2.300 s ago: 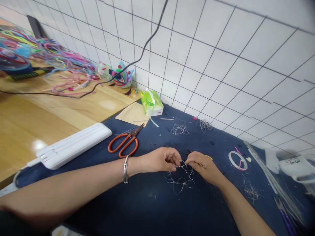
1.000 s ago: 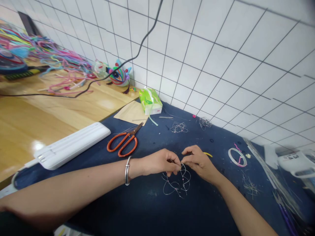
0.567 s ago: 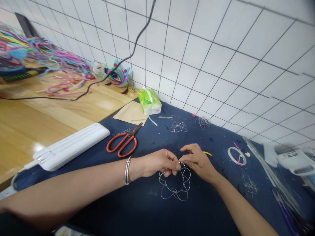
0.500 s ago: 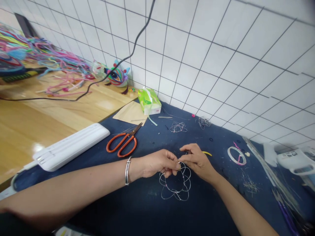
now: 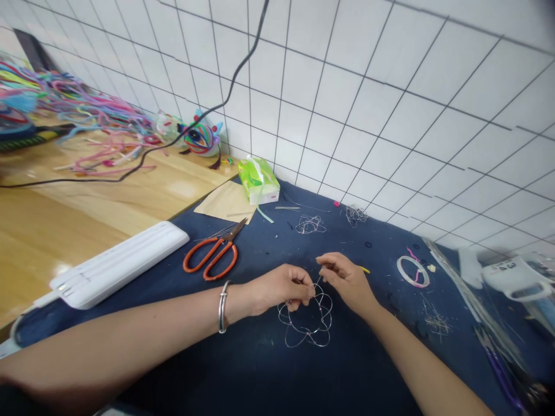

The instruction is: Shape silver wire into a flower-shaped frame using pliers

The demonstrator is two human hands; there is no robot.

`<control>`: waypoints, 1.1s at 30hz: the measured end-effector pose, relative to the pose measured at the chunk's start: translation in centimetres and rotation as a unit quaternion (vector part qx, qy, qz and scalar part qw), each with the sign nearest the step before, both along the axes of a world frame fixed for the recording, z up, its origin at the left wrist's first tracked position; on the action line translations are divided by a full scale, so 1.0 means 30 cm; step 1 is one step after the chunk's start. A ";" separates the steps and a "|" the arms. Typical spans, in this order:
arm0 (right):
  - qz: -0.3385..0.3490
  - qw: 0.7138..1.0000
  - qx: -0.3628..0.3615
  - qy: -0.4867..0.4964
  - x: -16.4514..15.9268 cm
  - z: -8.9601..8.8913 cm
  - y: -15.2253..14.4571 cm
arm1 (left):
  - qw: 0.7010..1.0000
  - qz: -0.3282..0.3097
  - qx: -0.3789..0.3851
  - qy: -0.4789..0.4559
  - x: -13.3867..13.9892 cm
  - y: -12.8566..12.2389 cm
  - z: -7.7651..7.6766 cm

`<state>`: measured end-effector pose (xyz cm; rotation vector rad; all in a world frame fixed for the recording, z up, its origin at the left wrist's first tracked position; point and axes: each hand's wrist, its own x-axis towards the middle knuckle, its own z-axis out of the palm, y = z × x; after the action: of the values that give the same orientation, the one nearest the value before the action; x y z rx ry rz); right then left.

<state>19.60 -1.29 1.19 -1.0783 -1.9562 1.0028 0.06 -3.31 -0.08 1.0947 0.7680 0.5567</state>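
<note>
My left hand (image 5: 288, 289) pinches the upper edge of a wire flower frame (image 5: 308, 333), a ring of thin silvery loops that hangs below the fingers over the dark blue mat. Just to its right, my right hand (image 5: 344, 280) has thumb and forefinger closed on a short wire end (image 5: 319, 278) that rises from the frame's top. A yellow-handled thing (image 5: 365, 269) shows partly behind the right hand; most of it is hidden. Orange-handled scissors (image 5: 211, 254) lie on the mat, left of both hands.
A white power strip (image 5: 121, 263) lies at the left. Behind stand a green tissue pack (image 5: 259, 180) and wire tangles (image 5: 310, 225). On the right are a white ring (image 5: 413, 271), wire scraps (image 5: 437, 325) and purple-handled pliers (image 5: 500, 370). A black cable (image 5: 234, 78) crosses the view.
My right hand has drawn slightly away from the left, and a wire end now shows between them. The left hand still holds the frame. The view has shifted a little.
</note>
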 end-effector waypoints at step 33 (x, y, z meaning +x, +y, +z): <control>-0.106 0.926 0.172 -0.318 0.208 -0.074 0.031 | 0.993 0.120 -0.017 -0.016 -0.046 0.061 -0.010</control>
<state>25.84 -0.35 -1.02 -1.4853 -2.3245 0.1690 -1.32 -1.48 -0.38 0.9654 0.8849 0.7586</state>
